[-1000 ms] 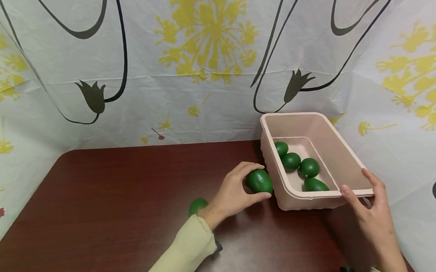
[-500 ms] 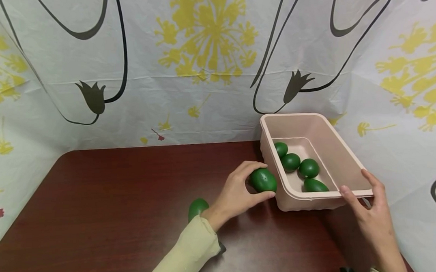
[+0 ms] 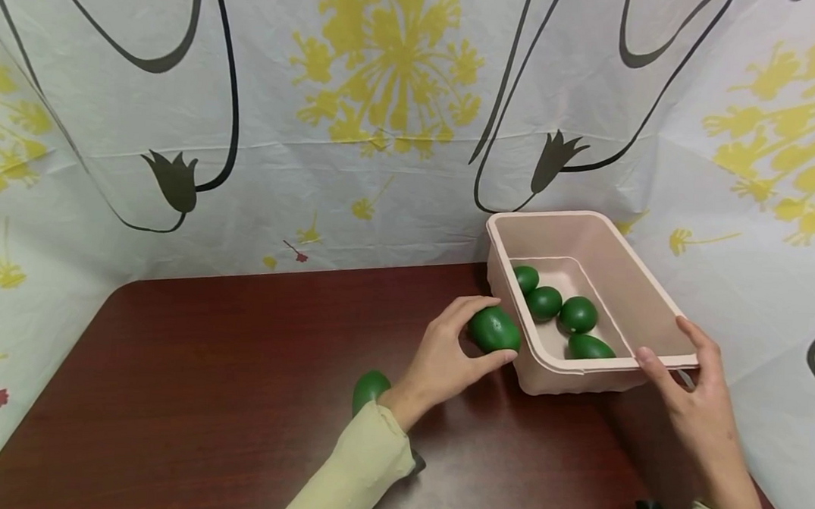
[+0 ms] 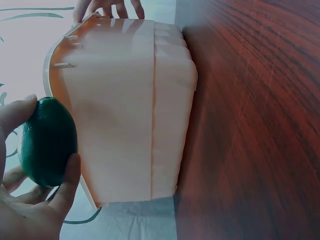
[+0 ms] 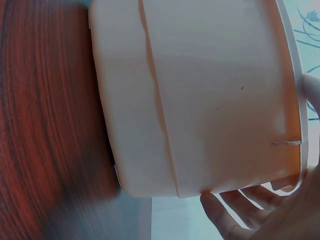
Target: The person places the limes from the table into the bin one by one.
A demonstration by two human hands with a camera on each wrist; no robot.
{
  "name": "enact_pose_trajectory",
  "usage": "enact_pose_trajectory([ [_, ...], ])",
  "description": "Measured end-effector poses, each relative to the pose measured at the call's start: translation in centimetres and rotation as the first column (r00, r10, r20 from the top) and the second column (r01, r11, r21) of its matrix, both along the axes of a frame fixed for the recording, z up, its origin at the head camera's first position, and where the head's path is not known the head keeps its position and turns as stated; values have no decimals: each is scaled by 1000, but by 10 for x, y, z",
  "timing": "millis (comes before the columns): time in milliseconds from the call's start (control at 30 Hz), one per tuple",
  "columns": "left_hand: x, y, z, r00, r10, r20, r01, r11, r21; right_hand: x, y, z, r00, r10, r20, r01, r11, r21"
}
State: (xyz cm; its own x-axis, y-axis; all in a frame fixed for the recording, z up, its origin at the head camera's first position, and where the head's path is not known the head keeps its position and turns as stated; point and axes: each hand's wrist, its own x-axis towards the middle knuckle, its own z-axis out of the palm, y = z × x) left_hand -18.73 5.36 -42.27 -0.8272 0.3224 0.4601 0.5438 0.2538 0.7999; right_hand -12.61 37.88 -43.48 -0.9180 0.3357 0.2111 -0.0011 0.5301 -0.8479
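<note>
My left hand (image 3: 447, 359) pinches a glossy green avocado (image 3: 494, 330) between thumb and fingers, close outside the left rim of a pale pink plastic bin (image 3: 601, 365). In the left wrist view the avocado (image 4: 48, 142) is up at rim height, clear of the table. Several more avocados (image 3: 578, 314) lie on the bin's floor, along its left and near side. My right hand (image 3: 702, 396) grips the bin's near right corner, thumb on the rim and fingers round the outer wall. The right wrist view shows the bin's outer wall (image 5: 220, 100) and those fingers (image 5: 220, 212).
Another avocado (image 3: 370, 390) lies on the dark red-brown table (image 3: 204, 382), partly hidden behind my left wrist. A patterned white sheet (image 3: 396, 201) hangs round the table's back and sides, close behind the bin.
My left hand has moved slightly right and up with the avocado, toward the bin's rim. More of the avocado on the table shows now. The right hand and bin stay put.
</note>
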Motion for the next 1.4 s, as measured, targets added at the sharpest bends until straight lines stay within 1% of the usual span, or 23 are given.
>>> enact_pose_trajectory([
  [100, 0, 1, 2, 1000, 3, -19, -3, 1000, 20, 0, 0, 0, 1000, -1, 4, 1, 1000, -2],
  [333, -2, 3, 8, 994, 25, -109, -18, 998, 62, -1, 0, 0, 1000, -1, 1, 1, 1000, 0],
  [700, -5, 9, 18, 982, 30, -187, -18, 998, 65, -1, 1, -2, 1000, 12, -1, -12, 1000, -6],
  [900, -5, 16, 22, 975, 8, -222, 6, 998, 63, 0, 2, -1, 1000, 12, -5, -12, 1000, -4],
  [1033, -4, 19, 24, 974, 8, -228, 6, 998, 62, 0, 1, -1, 1000, 9, -5, -9, 1000, -1],
  [1233, -3, 25, 26, 977, -8, -214, 24, 997, 72, 0, 3, -2, 1000, 12, 3, -12, 1000, -10],
  [1400, -3, 29, 27, 974, -12, -224, 26, 998, 58, -1, 3, -1, 1000, 16, -10, -16, 1000, -7],
])
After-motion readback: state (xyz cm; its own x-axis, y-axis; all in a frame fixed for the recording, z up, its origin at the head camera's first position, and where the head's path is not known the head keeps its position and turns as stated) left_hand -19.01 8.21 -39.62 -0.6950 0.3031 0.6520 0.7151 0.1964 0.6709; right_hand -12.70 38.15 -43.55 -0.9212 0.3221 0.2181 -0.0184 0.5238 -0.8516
